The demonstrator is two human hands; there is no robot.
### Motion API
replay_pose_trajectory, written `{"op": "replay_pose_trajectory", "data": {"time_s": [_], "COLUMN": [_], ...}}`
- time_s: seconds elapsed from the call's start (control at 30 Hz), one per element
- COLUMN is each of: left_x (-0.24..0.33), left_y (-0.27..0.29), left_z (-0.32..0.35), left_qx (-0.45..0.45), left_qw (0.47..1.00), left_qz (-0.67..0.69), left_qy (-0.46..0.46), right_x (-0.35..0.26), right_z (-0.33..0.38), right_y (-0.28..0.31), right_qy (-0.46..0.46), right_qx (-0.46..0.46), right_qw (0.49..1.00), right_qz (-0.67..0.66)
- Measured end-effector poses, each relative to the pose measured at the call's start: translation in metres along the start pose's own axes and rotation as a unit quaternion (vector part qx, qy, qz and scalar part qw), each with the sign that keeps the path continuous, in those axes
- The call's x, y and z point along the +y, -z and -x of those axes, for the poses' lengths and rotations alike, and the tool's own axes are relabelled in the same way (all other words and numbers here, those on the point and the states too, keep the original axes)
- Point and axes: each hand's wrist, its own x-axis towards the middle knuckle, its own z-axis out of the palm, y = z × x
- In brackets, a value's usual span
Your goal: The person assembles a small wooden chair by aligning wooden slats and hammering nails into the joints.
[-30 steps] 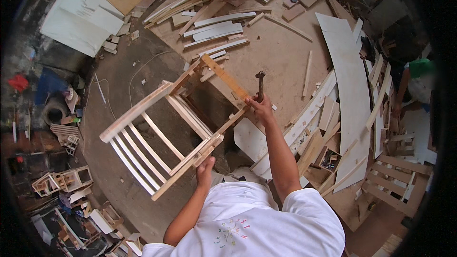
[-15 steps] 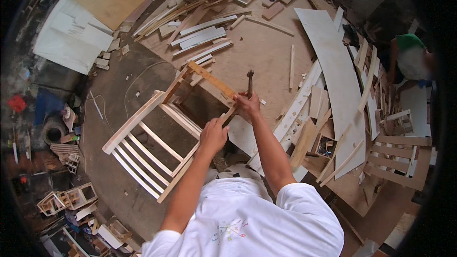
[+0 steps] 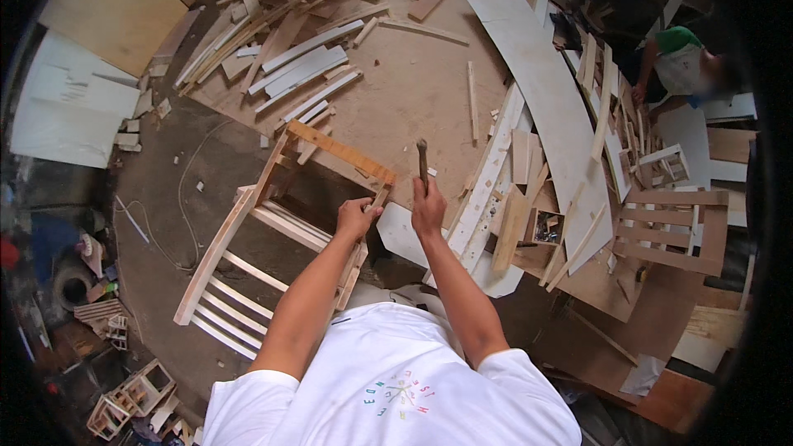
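Observation:
A slatted wooden chair frame (image 3: 216, 254) lies tilted in front of me, with pale slats at its lower left and an orange-brown rail (image 3: 340, 151) across its far end. My left hand (image 3: 355, 220) is closed around the frame's right side piece, just below that rail's right end. Whether a small piece is also pinched in its fingertips is too small to tell. Upright in my right hand (image 3: 428, 208) is a hammer (image 3: 423, 157), gripped by its handle with the head pointing up and away. It is held apart from the frame, to the right of it.
Beyond the frame, a brown work surface (image 3: 413, 95) carries white and bare wood strips (image 3: 306, 70). On the right lie a long white panel (image 3: 541, 107), a small box of hardware (image 3: 547, 227) and another slatted frame (image 3: 669, 231). A person in green and white (image 3: 681, 62) is at far right.
My right hand has come down and slightly left with the hammer, away from the rail's corner. My left hand has shifted along the side piece. The whole view has swung, carrying the surroundings left.

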Motion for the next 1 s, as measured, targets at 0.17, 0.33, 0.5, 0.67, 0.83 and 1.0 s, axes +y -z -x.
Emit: {"op": "replay_pose_trajectory", "data": {"time_s": [0.17, 0.33, 0.5, 0.67, 0.83, 1.0], "left_x": [0.013, 0.007, 0.000, 0.005, 0.002, -0.003], "left_y": [0.003, -0.003, -0.007, 0.001, -0.002, -0.006], "left_z": [0.006, 0.006, 0.013, 0.005, 0.004, 0.005], "left_qx": [-0.030, 0.002, 0.019, -0.003, 0.007, 0.024], "left_qw": [0.998, 0.999, 1.000, 1.000, 1.000, 0.999], "left_qz": [0.041, 0.032, 0.003, 0.026, 0.027, 0.028], "left_qy": [0.032, 0.015, -0.013, -0.007, -0.009, -0.023], "right_x": [0.032, 0.008, 0.031, 0.052, 0.050, 0.040], "right_z": [0.070, 0.077, 0.070, 0.070, 0.076, 0.079], "right_y": [0.030, 0.020, 0.009, -0.011, 0.000, 0.005], "right_qy": [0.038, 0.156, 0.098, 0.095, 0.127, 0.114], "right_qx": [-0.100, -0.025, -0.048, -0.063, -0.061, -0.056], "right_qw": [0.991, 0.984, 0.993, 0.990, 0.988, 0.991], "right_qz": [0.082, 0.088, 0.038, 0.084, 0.063, 0.051]}}
